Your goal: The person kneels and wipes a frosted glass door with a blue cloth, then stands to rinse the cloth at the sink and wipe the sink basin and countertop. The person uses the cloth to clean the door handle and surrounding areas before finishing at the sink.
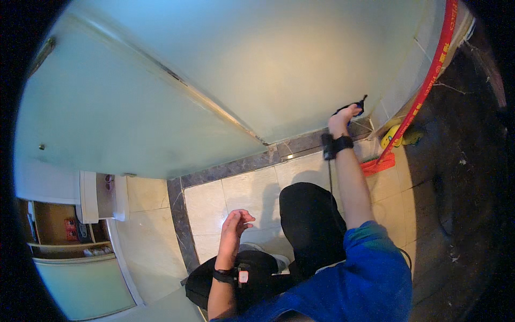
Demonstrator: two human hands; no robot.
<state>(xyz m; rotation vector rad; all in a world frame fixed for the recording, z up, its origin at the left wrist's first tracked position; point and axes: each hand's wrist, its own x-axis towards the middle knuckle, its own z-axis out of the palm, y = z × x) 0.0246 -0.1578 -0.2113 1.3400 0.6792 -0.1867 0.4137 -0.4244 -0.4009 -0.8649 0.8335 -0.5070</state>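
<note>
At the foot of the frosted glass panel [289,70], my right hand [340,121] reaches out with its fingers closed on a dark cloth [358,105]. The cloth is bunched, with a thin corner sticking up, and it lies against or close to the lower right of the glass; contact is hard to tell. My left hand [234,224] hangs over the tiled floor beside my knee, loosely curled with fingers apart and nothing in it. Both wrists wear black straps.
A red mop handle [424,96] leans along the right, its orange-red head [378,163] on the floor. Yellow slippers [396,137] lie beside it. A dark stone sill [230,162] runs under the glass. An open-shelved cabinet [80,284] stands at the left.
</note>
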